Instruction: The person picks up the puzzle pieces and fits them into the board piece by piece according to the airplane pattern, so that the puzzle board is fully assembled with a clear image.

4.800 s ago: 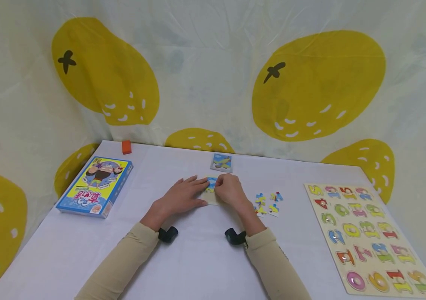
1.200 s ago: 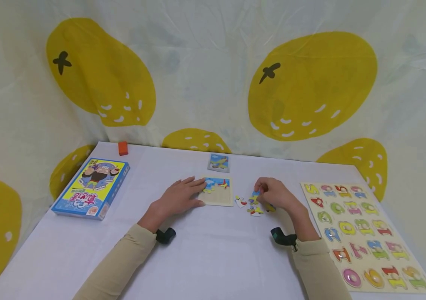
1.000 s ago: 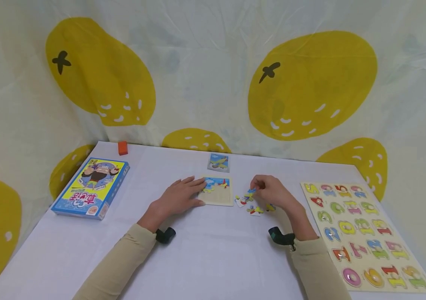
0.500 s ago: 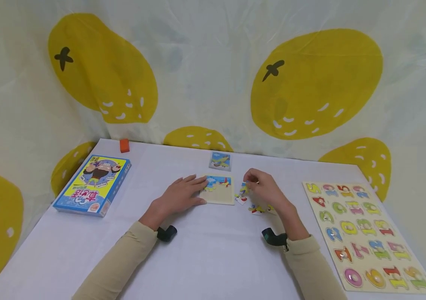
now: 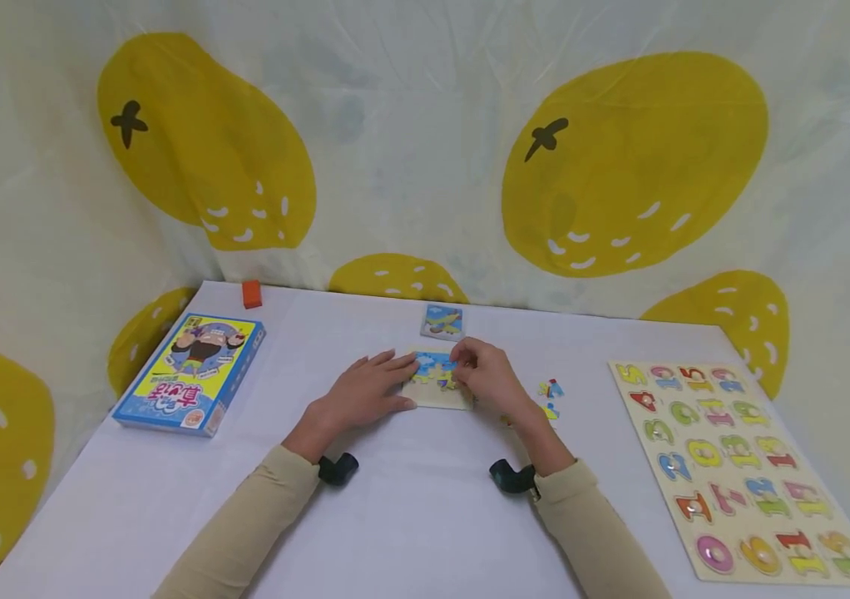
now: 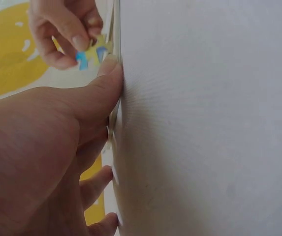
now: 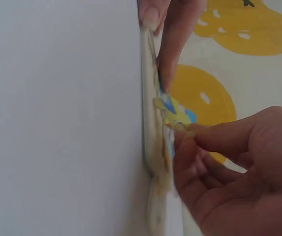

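Observation:
The left hand (image 5: 368,389) rests with spread, mostly straight fingers on the left side of a small wooden puzzle tray (image 5: 436,398); its thumb (image 6: 112,69) touches the tray's near edge. Between thumb and fingertips the right hand (image 5: 491,378) pinches a blue and yellow jigsaw piece (image 6: 94,53), tilted just over the tray. In the right wrist view that piece (image 7: 182,117) stands above the tray's surface, by the right hand (image 7: 244,167). Blue and yellow pieces (image 5: 428,363) lie along the tray's far part. Loose pieces (image 5: 551,389) lie right of the tray, partly hidden by the right forearm.
Behind the tray lies a small picture card (image 5: 443,321) of a yellow airplane. A blue and yellow box (image 5: 191,374) lies at the left, with an orange block (image 5: 251,294) near the far edge. At the right is a wooden number board (image 5: 739,474).
The right hand has moved left from the loose pieces to the tray, carrying a pinched piece. The left hand has kept its place on the tray.

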Demonstrator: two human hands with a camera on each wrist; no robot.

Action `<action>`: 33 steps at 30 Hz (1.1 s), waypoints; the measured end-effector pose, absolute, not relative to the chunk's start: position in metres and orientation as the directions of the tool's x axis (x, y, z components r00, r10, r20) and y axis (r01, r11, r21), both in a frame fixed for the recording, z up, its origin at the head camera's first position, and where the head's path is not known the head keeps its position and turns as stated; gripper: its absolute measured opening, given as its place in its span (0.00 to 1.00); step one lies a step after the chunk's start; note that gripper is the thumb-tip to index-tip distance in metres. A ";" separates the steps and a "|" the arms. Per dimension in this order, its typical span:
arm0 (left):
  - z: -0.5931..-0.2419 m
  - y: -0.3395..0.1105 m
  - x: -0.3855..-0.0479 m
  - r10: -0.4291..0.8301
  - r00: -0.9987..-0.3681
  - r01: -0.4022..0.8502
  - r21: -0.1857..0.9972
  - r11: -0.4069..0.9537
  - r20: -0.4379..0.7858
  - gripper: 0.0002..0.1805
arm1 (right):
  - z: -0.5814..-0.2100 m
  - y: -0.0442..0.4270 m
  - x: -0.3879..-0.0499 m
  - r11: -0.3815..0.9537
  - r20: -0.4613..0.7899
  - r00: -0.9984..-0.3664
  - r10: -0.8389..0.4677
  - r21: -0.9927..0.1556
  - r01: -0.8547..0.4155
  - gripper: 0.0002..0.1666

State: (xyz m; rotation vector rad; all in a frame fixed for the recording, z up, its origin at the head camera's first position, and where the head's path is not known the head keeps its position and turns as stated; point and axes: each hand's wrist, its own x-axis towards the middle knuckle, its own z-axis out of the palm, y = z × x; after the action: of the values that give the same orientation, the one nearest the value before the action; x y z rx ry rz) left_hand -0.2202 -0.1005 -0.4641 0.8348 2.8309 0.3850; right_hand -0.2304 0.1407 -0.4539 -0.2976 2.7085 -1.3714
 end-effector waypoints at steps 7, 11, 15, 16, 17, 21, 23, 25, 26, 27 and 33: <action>-0.462 -0.100 -0.220 0.544 -0.835 0.503 0.282 0.817 -0.086 0.39 | -0.453 0.123 -0.235 0.645 -0.010 -0.975 -0.224 -0.751 -0.140 0.10; -0.461 -0.100 -0.219 0.543 -0.835 0.503 0.281 0.817 -0.085 0.39 | -0.454 0.118 -0.239 0.663 -0.016 -0.979 -0.203 -0.738 -0.125 0.12; -0.462 -0.100 -0.219 0.549 -0.832 0.506 0.298 0.810 -0.078 0.38 | -0.456 0.115 -0.243 0.687 0.002 -0.980 -0.197 -0.713 -0.140 0.13; -0.463 -0.100 -0.219 0.549 -0.832 0.506 0.295 0.810 -0.081 0.38 | -0.457 0.114 -0.244 0.697 0.010 -0.980 -0.199 -0.702 -0.148 0.13; -0.463 -0.100 -0.219 0.550 -0.831 0.507 0.293 0.810 -0.082 0.38 | -0.457 0.114 -0.245 0.705 0.017 -0.980 -0.200 -0.692 -0.156 0.13; -0.465 -0.099 -0.219 0.546 -0.833 0.503 0.290 0.814 -0.086 0.39 | -0.458 0.109 -0.245 0.722 0.019 -0.984 -0.178 -0.677 -0.143 0.10; -0.465 -0.099 -0.219 0.545 -0.834 0.503 0.285 0.816 -0.086 0.39 | -0.457 0.107 -0.244 0.724 0.010 -0.988 -0.155 -0.679 -0.121 0.08; -0.465 -0.098 -0.219 0.544 -0.834 0.502 0.285 0.816 -0.088 0.39 | -0.457 0.105 -0.244 0.728 -0.002 -0.991 -0.134 -0.678 -0.097 0.07; -0.464 -0.098 -0.219 0.544 -0.835 0.501 0.285 0.817 -0.089 0.39 | -0.456 0.105 -0.243 0.731 -0.008 -0.992 -0.129 -0.677 -0.090 0.06; -0.464 -0.098 -0.219 0.544 -0.834 0.502 0.286 0.817 -0.089 0.39 | -0.456 0.104 -0.243 0.734 -0.013 -0.992 -0.124 -0.674 -0.083 0.06; -0.463 -0.098 -0.218 0.546 -0.833 0.504 0.284 0.816 -0.089 0.39 | -0.458 0.103 -0.243 0.757 -0.008 -0.992 -0.123 -0.648 -0.089 0.05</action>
State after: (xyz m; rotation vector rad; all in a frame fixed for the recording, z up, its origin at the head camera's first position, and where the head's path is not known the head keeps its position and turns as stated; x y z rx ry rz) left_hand -0.2178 -0.0980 -0.4629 0.8251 2.8337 0.3741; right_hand -0.2430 0.1028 -0.4583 -0.1746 2.8970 -1.0644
